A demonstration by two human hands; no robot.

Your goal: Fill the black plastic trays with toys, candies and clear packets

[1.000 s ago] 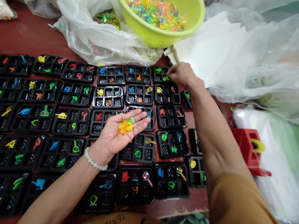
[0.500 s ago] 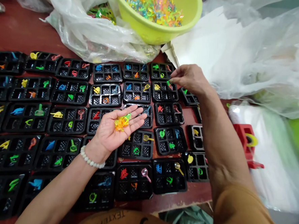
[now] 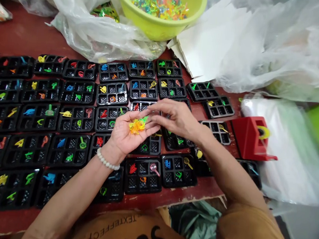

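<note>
My left hand (image 3: 122,131) is palm up with its fingers stretched out. It carries a small heap of translucent yellow, orange and green plastic trinkets (image 3: 136,126), some apparently rings. Over its fingertips hovers my right hand (image 3: 179,117), with fingers bent but apart and no piece visible between them. Under and around both hands lie black compartment trays (image 3: 141,188) in rows. Many hold small coloured plastic toys, such as a red figure (image 3: 132,168), a pink magnifying glass (image 3: 154,169) and a green ring (image 3: 178,175). My hands hide parts of several trays.
A yellow-green basin (image 3: 165,25) full of coloured trinkets stands at the back beside a clear plastic bag (image 3: 107,40). White card sheets (image 3: 207,46) lie right of it. A red tape dispenser (image 3: 248,139) and clear plastic bags (image 3: 284,152) are at the right.
My right hand has moved from a back-right tray to my left palm. A green piece now lies in that tray's front middle compartment. The view has shifted slightly.
</note>
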